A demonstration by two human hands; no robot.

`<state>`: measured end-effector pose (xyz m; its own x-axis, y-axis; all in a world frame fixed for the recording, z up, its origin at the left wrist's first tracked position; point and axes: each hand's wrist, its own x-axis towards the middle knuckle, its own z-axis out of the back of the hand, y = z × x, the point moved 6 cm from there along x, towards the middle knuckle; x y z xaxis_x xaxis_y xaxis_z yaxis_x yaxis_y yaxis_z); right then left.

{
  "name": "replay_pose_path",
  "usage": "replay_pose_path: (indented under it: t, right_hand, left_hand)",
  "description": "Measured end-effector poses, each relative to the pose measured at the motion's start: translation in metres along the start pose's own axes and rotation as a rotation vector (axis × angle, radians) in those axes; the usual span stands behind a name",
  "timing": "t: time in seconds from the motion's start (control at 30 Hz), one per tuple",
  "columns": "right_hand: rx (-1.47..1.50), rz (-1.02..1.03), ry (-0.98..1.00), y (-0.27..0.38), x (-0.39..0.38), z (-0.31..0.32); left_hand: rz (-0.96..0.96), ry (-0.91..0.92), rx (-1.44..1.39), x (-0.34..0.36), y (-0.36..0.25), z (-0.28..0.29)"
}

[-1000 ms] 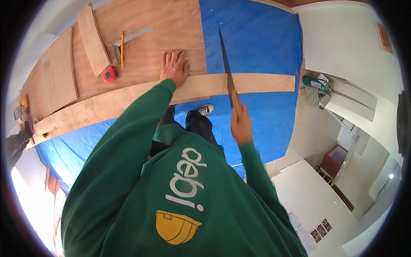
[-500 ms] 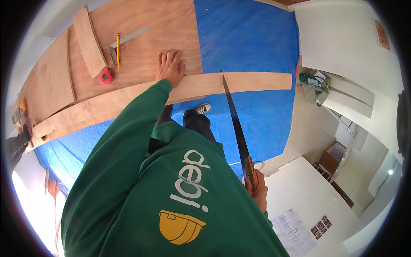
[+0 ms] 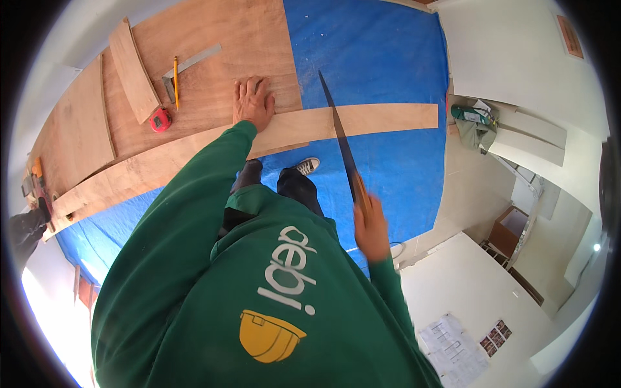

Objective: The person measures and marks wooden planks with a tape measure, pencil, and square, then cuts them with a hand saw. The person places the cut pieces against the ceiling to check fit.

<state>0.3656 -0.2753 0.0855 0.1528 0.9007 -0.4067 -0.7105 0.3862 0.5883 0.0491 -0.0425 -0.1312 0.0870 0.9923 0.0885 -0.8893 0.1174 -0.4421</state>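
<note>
My right hand [image 3: 372, 231] is closed round the wooden handle of a handsaw [image 3: 344, 145]. Its dark blade crosses a long, narrow plywood strip [image 3: 381, 118], and the tip sticks out past the far edge over the blue sheet. My left hand [image 3: 253, 103] lies flat with fingers spread, pressing down where the strip meets a larger plywood sheet [image 3: 213, 26]. The strip's right end overhangs the sheet. Left of that hand lie a red tape measure [image 3: 160, 120], a yellow pencil [image 3: 176, 81] and a metal try square [image 3: 197, 58].
Two offcut boards [image 3: 132, 71] lie on the plywood at left. A blue tarp [image 3: 369, 52] covers the floor. At far left, a person's dark-clad leg [image 3: 27, 226] and an orange-handled tool [image 3: 37, 174] show. A green bag [image 3: 475, 126] sits against the right wall.
My right hand has pushed the saw forward, away from my body, so more blade shows beyond the strip's far edge. My left hand stays on the wood.
</note>
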Motion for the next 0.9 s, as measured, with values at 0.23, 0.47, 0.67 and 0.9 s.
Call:
replay_pose_path:
  t: [0.23, 0.47, 0.67, 0.9]
  right_hand:
    - [-0.062, -0.131, 0.023, 0.001, -0.090, 0.037]
    - [0.049, 0.069, -0.147, 0.000, 0.158, -0.075]
    - [0.010, -0.081, 0.014, -0.002, -0.011, 0.007]
    - [-0.058, -0.205, 0.099, 0.000, -0.088, 0.041]
  left_hand:
    - [-0.008, 0.010, 0.015, -0.002, -0.007, 0.001]
    - [-0.035, 0.013, 0.003, 0.009, -0.008, 0.007]
    - [0.002, 0.011, 0.005, 0.001, 0.000, 0.001]
    - [-0.032, -0.021, 0.014, 0.000, -0.009, 0.003]
